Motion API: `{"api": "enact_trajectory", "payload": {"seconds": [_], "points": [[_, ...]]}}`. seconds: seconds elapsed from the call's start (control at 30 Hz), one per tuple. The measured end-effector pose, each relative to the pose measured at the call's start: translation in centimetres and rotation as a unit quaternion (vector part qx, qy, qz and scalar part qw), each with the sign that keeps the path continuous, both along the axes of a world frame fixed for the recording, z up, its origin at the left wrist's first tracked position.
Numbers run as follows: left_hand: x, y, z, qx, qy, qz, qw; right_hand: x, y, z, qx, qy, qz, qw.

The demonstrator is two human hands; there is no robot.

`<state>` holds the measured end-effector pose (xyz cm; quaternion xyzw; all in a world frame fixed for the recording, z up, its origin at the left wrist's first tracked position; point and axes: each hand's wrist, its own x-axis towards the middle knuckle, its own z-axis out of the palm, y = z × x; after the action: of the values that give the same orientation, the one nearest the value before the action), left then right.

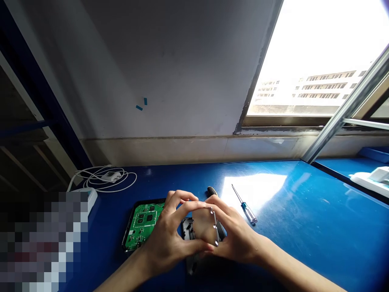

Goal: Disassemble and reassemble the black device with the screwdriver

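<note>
Between both hands is a thin, shiny metal plate [204, 225] with small bent tabs along its right side. My left hand [167, 239] is closed on its upper and lower edges, fingers above and thumb below. My right hand [235, 233] grips the same plate from the right, its fingertips meeting the left ones. Beneath the plate, a black plastic housing [187, 229] shows in part. A green circuit board [144, 223] in a black tray lies left of my left hand, which covers its right part. A dark tool handle [212, 191] pokes out behind my right hand.
A screwdriver with a clear blue handle [249, 213] lies on the blue table [304, 227] to the right. At the left are a coiled white cable with a plug [112, 176] and a white power strip [91, 198]. Another white power strip [370, 182] sits far right.
</note>
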<state>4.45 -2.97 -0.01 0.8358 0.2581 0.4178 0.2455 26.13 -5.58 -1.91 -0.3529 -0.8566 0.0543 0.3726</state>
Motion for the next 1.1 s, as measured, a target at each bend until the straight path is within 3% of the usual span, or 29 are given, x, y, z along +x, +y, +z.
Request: {"api": "enact_trajectory", "payload": {"seconds": [0.43, 1.1], "points": [[0.5, -1.1, 0.3, -0.103, -0.035, -0.038, 0.993, -0.5, 0.0, 0.1, 0.037, 0.057, 0.026, 0.997], [-0.1, -0.4, 0.5, -0.085, -0.045, -0.053, 0.994, 0.1, 0.0, -0.2, 0.021, 0.027, 0.013, 0.999]]}}
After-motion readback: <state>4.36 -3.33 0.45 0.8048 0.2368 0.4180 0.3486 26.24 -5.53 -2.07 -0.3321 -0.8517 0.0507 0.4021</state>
